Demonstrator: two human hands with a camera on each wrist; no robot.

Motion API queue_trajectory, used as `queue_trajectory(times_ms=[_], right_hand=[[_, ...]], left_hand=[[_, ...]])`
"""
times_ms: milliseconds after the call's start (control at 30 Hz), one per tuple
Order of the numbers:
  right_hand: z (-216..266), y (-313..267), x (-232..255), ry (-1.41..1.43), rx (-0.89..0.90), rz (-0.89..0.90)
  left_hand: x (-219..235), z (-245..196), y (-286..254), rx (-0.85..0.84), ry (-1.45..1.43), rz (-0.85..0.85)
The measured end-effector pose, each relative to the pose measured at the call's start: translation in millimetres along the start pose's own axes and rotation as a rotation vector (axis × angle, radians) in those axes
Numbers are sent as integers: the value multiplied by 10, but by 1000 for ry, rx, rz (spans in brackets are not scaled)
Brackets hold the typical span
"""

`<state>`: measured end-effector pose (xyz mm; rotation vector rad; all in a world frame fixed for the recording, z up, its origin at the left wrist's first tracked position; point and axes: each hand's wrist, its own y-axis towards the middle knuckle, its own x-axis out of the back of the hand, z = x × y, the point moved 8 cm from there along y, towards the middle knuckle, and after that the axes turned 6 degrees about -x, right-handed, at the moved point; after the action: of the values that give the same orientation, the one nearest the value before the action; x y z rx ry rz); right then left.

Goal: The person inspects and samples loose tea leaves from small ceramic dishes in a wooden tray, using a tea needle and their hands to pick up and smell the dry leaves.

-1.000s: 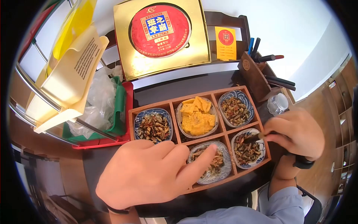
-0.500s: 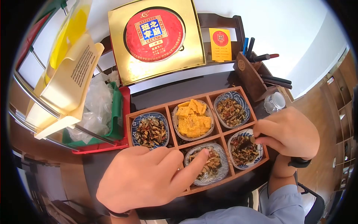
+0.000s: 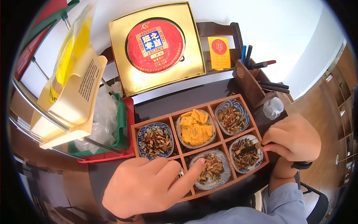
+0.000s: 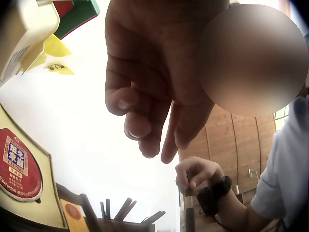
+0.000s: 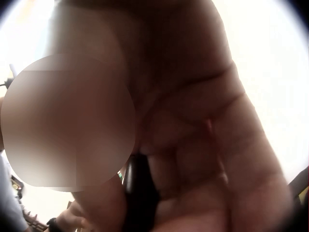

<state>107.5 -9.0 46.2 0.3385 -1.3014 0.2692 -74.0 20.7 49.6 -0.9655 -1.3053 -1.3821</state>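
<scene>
My right hand (image 3: 294,142) pinches a dark stick-like tool (image 3: 249,148) with a lighter band near the fingers. Its far end slants down among dried shreds in the lower-right blue-and-white dish (image 3: 258,163). In the right wrist view a glossy black length of the tool (image 5: 140,193) runs between thumb and fingers. Above the lower-middle patterned dish (image 3: 222,176) my left hand (image 3: 145,186) reaches out its index finger, the other fingers loosely bent and holding nothing. Both dishes sit in a wooden compartment tray (image 3: 177,134). The left hand partly covers the lower-left compartment.
Orange crisp-like pieces (image 3: 195,130) fill the upper-middle dish. A gold box (image 3: 123,80) with a red disc stands behind. At the right are a wooden pen holder (image 3: 248,82) and a small clear jar (image 3: 273,108). A rack (image 3: 28,97) and green basket (image 3: 123,123) flank the left.
The head view has shifted slightly. The tool stood mostly hidden at my right fingertips half a second ago; now more of it shows, slanting left into the dish. My left hand keeps its pose.
</scene>
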Motion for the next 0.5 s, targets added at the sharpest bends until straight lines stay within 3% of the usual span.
queue_trajectory(times_ms=[200, 367, 500], right_hand=[[-15, 142, -209, -34, -18, 38], [-46, 43, 7, 10, -16, -12], [-48, 134, -186, 45, -22, 60]], left_hand=[[-19, 24, 35, -37, -29, -7], [72, 101, 113, 102, -165, -65], [-14, 89, 26, 51, -92, -34]])
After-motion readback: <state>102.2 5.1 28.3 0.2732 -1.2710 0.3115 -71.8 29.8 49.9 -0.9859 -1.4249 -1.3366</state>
